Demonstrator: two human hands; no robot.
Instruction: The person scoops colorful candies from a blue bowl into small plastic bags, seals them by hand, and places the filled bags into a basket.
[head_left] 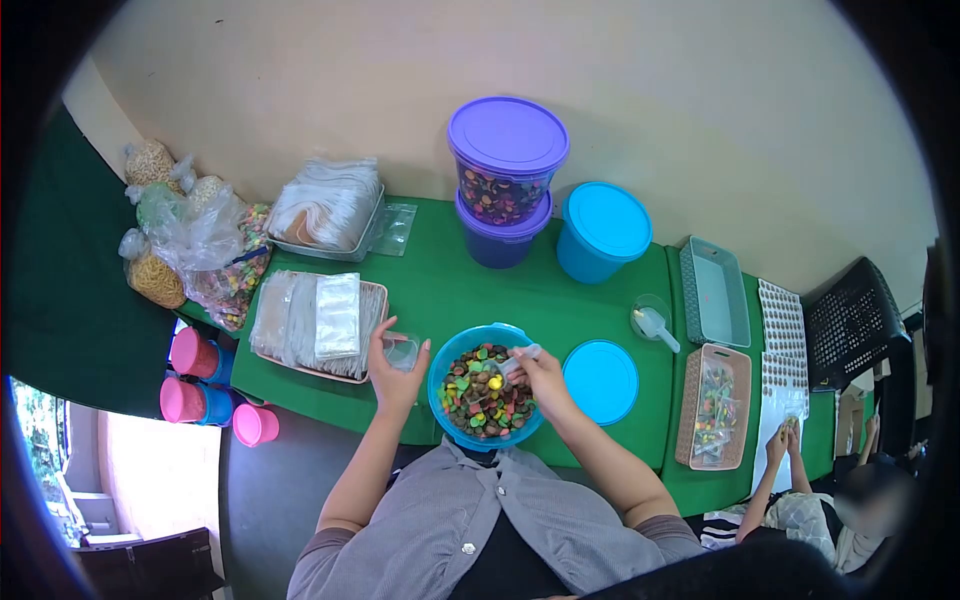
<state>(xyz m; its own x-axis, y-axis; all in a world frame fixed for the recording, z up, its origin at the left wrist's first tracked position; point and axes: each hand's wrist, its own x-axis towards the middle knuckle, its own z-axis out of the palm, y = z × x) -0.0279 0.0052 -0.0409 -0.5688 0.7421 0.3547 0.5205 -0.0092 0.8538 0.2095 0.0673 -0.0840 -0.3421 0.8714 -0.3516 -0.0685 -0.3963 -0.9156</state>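
Note:
In front of me a blue tub [437, 412] is full of colourful candies [485, 400], brown, green, yellow and red. My right hand [540, 380] is closed on the handle of a clear plastic scoop [508, 366], whose end is down among the candies. Left of the tub, my left hand [396, 375] holds a small clear plastic bag [402, 352] between thumb and fingers; its mouth is hard to make out. Beside that hand stands a basket [384, 300] with clear plastic bags [337, 315]. The tub's blue lid [600, 382] lies flat to the right.
Lidded purple tubs [508, 135] and a blue one [605, 220] stand behind. Another scoop [655, 328] rests in a small bowl. Right are a pink basket [742, 400] of filled packets and a grey tray [715, 290]. Snack bags [200, 240] lie left. A co-worker's hands [787, 435] work far right.

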